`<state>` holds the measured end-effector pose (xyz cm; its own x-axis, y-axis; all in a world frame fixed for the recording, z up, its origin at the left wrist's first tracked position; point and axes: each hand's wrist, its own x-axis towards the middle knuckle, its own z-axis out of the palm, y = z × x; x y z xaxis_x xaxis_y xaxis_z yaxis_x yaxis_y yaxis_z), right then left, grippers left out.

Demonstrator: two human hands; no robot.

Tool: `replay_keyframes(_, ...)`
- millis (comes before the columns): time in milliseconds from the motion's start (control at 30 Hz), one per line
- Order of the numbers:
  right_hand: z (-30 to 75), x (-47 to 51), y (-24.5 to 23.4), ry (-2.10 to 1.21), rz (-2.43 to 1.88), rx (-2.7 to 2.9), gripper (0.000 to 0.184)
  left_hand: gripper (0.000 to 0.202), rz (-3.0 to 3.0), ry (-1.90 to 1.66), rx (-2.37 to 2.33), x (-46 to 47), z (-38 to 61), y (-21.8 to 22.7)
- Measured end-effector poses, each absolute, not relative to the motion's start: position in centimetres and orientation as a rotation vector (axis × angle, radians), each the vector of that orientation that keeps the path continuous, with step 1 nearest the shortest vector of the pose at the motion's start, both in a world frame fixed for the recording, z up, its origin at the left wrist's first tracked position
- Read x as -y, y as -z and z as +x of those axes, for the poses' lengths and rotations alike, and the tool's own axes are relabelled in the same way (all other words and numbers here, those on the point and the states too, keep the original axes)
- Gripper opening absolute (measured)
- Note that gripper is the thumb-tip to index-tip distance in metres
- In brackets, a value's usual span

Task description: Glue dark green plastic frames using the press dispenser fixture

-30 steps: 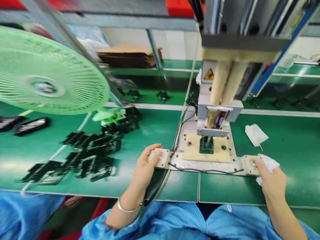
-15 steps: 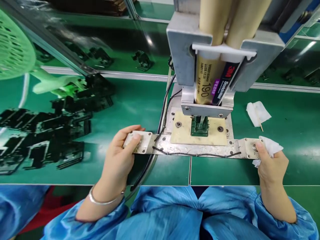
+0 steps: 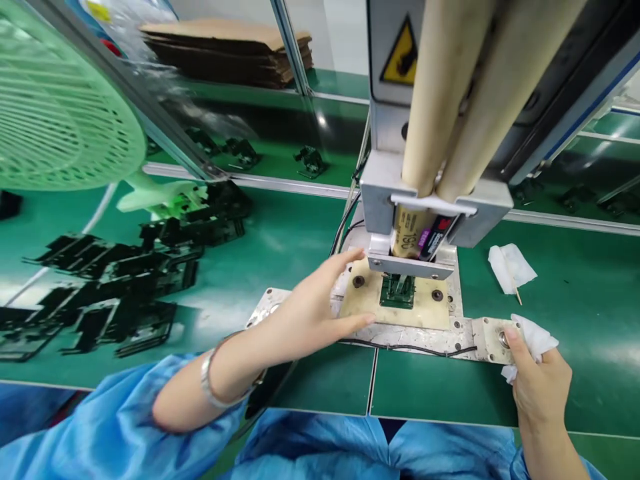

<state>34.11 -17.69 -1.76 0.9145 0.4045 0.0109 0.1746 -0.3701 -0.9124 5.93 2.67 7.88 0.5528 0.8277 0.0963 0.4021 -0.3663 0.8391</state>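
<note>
While left hand (image 3: pixel 315 312), in head view, is spread, thumb and fingers apart, at 9 o'clock of green circuit board (image 3: pixel 397 293), contact unclear, right hand (image 3: pixel 543 383) at 4 o'clock clutches white tissue (image 3: pixel 536 339), thumb at button (image 3: pixel 503 339) on metal block (image 3: pixel 487 343). Board on pale plate (image 3: pixel 430 313); labelled cartridges (image 3: pixel 413 232) just above, 12 o'clock. Dark parts (image 3: pixel 113 263) on counter (image 3: pixel 445 387), 9 o'clock; green fan (image 3: pixel 65 120), 10 o'clock; loose tissue (image 3: pixel 523 265) with stick (image 3: pixel 518 293), 3 o'clock.

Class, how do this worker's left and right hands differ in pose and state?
The left hand is open and empty near the green part; the right hand holds a tissue, its thumb at a button. The left wrist wears a bracelet; the right wrist shows none. Both are ungloved.
</note>
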Motion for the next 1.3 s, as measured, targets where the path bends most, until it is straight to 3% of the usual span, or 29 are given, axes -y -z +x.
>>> replay_keyframes(100, 34.2, 17.5, 1.8, -0.318, -1.985, 0.323, 0.07, 0.071, 1.919, -0.516, -0.857, -3.8, 8.3, -8.1)
replay_keyframes(267, 34.2, 17.2, 1.6, -0.424, -1.941, 0.294, 0.072, 0.038, 1.89, -0.444, -0.85, -4.6, 9.6, -7.7)
replay_keyframes(533, 34.4, 17.1, 1.9, -0.536, -1.961, 0.245, 0.079, 0.03, 1.995, -0.397, -0.909, -4.6, 9.3, -7.2)
replay_keyframes(867, 34.1, 16.7, 1.5, -0.518, -1.904, 0.244, 0.074, 0.053, 1.783, -0.418, -0.72, -4.5, 9.7, -6.9)
replay_keyframes(1300, 34.1, 16.7, 1.9, -0.438, -1.836, 0.311, 0.071, 0.049, 1.122, -0.065, -0.81, -1.4, 8.4, -9.6)
